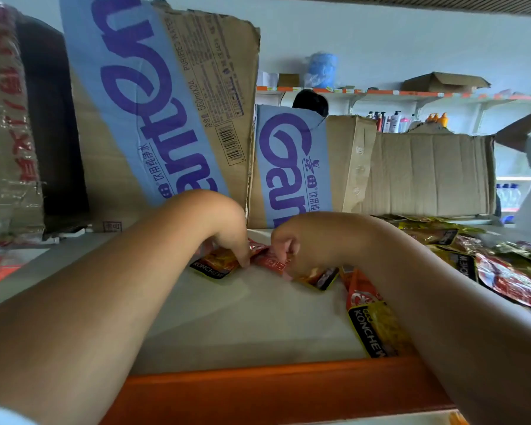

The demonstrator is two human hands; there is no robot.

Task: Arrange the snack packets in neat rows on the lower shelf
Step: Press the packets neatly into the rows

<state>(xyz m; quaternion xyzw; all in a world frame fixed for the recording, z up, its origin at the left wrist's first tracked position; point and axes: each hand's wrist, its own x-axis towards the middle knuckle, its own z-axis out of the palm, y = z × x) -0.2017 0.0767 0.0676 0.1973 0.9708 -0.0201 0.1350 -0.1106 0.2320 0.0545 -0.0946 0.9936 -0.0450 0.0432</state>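
Starting first row, prob. early — L hand [231, 237] pinches orange packet [216, 262] on shelf [242, 317] | R hand [288, 244] curled over red packet [270, 261], grip unclear | loose pile [503, 271] at right — most pkts unsorted.

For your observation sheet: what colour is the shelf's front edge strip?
The front edge strip is orange; the head view shows it best.

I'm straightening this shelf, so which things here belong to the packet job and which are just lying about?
Job: left hand, right hand, packets at the fingers, packet pile, shelf.
Lying about: boxes, bottles, blue bag.
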